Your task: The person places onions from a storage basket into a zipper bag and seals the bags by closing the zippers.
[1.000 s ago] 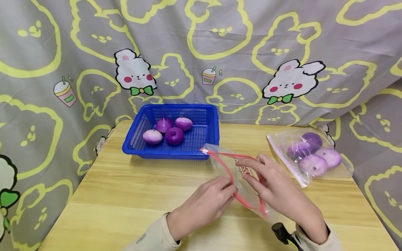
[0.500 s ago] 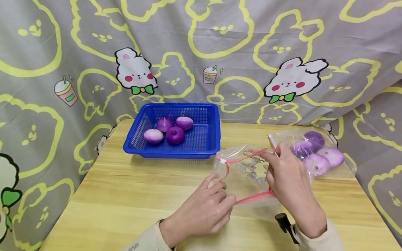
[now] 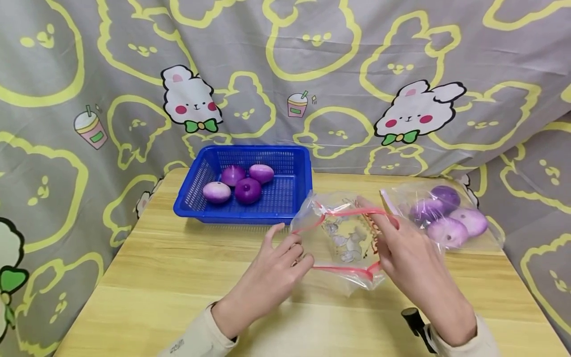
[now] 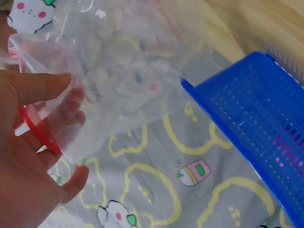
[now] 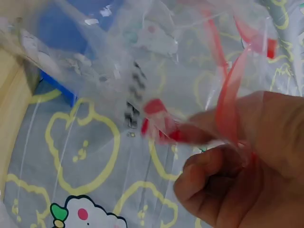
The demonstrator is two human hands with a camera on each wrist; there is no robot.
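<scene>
A clear zip bag (image 3: 348, 238) with a red zip strip and printed pictures is spread wide at its mouth, above the middle of the table. My left hand (image 3: 272, 272) holds its left edge; in the left wrist view the thumb (image 4: 45, 88) lies on one side of the film, with fingers seen through it. My right hand (image 3: 415, 258) grips the right side of the mouth, its fingers partly inside and curled at the red strip (image 5: 230, 102). A blue basket (image 3: 285, 214) behind holds several purple onions (image 3: 248, 191).
At the right lies another clear bag (image 3: 388, 203) with several purple onions (image 3: 448, 233) in it. A patterned curtain (image 3: 250, 44) hangs close behind the wooden table (image 3: 156, 277). A black mount (image 3: 416, 320) sits at my right wrist.
The bag's mouth has been pulled much wider. My right hand has moved right with its side of the bag, while my left hand has moved left. The basket and filled bag stay put.
</scene>
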